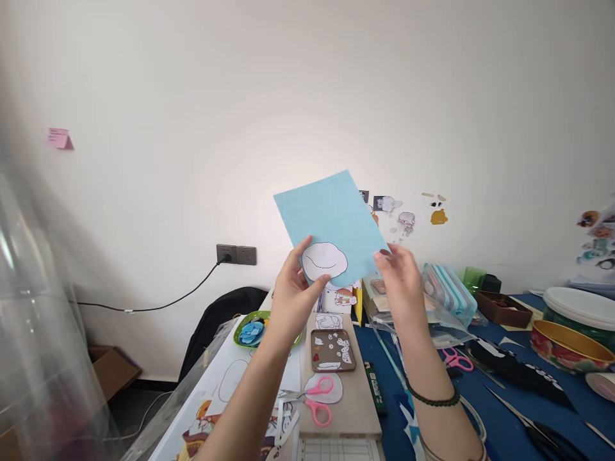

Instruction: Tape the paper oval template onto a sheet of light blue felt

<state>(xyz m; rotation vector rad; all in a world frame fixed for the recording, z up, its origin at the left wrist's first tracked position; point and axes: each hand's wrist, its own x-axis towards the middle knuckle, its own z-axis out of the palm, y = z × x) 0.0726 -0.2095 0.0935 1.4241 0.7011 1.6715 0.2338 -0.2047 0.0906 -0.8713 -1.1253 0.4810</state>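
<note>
A light blue sheet of paper [331,211] is held up in front of the wall, tilted. My left hand [302,272] grips its lower left corner and pins a white paper cutout [325,260] with a black outline against it, thumb on the cutout's lower edge. At the sheet's lower right edge, my right hand [398,266] pinches it between thumb and fingers. Below the hands lie pink-handled scissors [319,402], partly over another white cutout [334,388], beside a brown tray [333,351] of small cut pieces.
A green dish [243,333] of blue pieces stands on the left. On the blue cloth at right are black-handled scissors [538,429], more pink scissors [457,360], a round floral tin [571,346] and a brown box [503,309]. A cord runs from the wall socket [236,254].
</note>
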